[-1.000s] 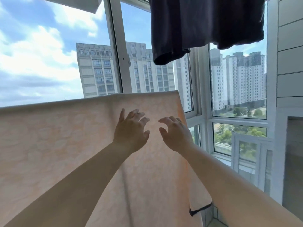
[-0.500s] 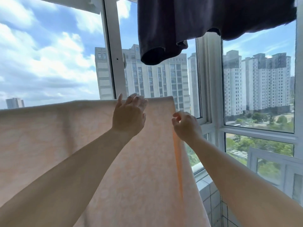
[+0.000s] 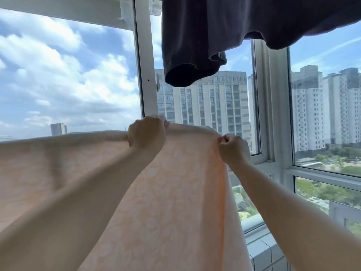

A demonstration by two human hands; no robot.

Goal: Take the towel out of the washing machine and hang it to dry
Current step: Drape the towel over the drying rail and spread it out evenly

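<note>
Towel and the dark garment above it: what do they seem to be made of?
The towel looks like thin woven cotton, matte peach with a faint paler pattern; light glows through it and it drapes softly. The dark garment looks like soft knit jersey, matte, with a rolled hem, though fibre cannot be told.

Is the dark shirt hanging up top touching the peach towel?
Apart. The head view shows window and buildings between the dark hanging shirt and the peach patterned towel.

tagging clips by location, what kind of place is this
Probably an enclosed high-rise apartment balcony used for drying laundry. A peach towel hangs spread out, gripped by both hands, a dark garment hangs overhead, and white-framed windows look out on tower blocks.
</note>
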